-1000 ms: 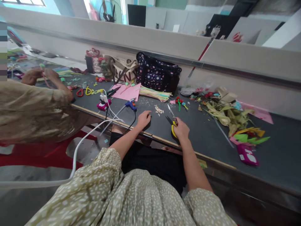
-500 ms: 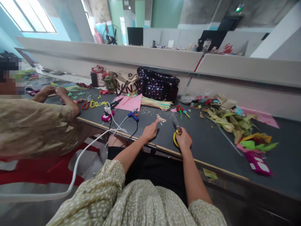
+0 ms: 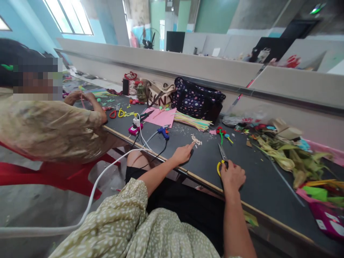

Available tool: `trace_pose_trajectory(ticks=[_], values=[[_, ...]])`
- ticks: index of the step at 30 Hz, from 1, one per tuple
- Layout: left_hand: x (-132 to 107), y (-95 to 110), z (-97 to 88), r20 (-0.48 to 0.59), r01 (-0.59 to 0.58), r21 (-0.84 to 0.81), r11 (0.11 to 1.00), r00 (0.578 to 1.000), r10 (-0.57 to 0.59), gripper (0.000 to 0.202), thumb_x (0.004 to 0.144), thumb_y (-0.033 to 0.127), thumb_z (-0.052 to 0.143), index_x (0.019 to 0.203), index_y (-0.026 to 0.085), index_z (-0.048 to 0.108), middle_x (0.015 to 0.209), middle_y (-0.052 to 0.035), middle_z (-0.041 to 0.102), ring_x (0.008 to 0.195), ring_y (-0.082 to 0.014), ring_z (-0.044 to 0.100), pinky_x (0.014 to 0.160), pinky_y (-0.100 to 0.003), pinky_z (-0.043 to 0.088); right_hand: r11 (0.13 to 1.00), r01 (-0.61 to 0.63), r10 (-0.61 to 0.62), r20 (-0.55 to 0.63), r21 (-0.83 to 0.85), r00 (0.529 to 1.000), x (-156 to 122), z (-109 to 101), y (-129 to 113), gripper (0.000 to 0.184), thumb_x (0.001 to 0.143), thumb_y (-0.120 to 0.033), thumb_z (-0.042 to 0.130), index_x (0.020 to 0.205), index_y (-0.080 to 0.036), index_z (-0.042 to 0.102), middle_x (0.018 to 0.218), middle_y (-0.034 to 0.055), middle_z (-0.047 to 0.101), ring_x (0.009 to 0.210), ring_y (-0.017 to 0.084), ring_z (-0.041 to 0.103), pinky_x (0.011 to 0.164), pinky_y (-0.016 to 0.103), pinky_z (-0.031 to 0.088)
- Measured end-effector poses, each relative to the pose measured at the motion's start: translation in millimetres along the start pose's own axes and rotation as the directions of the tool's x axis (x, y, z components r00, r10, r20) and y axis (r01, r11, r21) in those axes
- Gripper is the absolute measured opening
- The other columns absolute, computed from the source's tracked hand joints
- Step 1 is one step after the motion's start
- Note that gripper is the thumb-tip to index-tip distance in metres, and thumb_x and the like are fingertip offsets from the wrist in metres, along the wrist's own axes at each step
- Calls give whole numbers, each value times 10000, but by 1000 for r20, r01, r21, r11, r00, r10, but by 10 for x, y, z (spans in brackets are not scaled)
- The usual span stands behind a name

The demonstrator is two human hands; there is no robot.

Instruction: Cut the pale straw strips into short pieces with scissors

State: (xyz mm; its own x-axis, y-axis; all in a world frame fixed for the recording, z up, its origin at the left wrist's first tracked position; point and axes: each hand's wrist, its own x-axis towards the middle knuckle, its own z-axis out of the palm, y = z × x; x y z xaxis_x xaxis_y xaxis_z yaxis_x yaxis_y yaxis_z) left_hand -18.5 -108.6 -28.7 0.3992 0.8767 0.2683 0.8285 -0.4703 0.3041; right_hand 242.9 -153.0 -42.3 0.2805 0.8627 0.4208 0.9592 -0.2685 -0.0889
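Long and dark, the table (image 3: 242, 168) is full of craft bits. On it the right hand (image 3: 232, 176) has its fingers curled around the yellow handles of the scissors (image 3: 223, 160), blades pointing away. The left hand (image 3: 182, 154) points one finger at a small pile of pale cut scraps (image 3: 196, 140); its other fingers are tucked in. A blue glue gun (image 3: 163, 132), pink paper (image 3: 161, 116), a spotted bag (image 3: 197, 100) and dry leaves (image 3: 285, 157) lie around. Another person (image 3: 51, 125) sits beside.
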Motion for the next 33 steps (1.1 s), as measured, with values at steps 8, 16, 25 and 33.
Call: trace_pose_trajectory(ticks=[8,16,25,33], values=[[-18,-25,9,-6,-22,-15,1000,1000,22,377,893,181,379,1247,193,507,1052,-100,616,947,-220,626,736,-313,494,953,23,57,-254,301,966,-23,19,149,447,924,-378,332,1170,-148,626,1121,166,620,1087,265,522,954,385,353],[-68,-257,-112,-251,176,-144,974,945,-209,274,888,209,455,1119,216,600,1017,-63,630,1005,-183,576,856,-291,462,875,140,82,-427,463,900,-55,113,208,378,897,-372,423,1059,-136,670,1010,146,672,962,258,577,906,419,393],[-97,-979,-569,-467,523,-112,845,723,-509,308,844,242,531,1144,181,555,999,-91,608,981,-246,530,893,-382,428,861,270,-60,-439,432,897,-79,92,178,305,892,-279,476,1081,-139,671,996,146,680,951,240,592,893,407,428],[-157,-1125,-479,-436,606,-61,793,698,-568,858,725,515,678,1397,100,343,1251,-191,507,1153,-347,455,955,-468,392,848,344,-170,-409,402,897,-66,66,156,276,862,-206,519,1084,-141,670,986,137,694,954,240,620,892,405,451]])
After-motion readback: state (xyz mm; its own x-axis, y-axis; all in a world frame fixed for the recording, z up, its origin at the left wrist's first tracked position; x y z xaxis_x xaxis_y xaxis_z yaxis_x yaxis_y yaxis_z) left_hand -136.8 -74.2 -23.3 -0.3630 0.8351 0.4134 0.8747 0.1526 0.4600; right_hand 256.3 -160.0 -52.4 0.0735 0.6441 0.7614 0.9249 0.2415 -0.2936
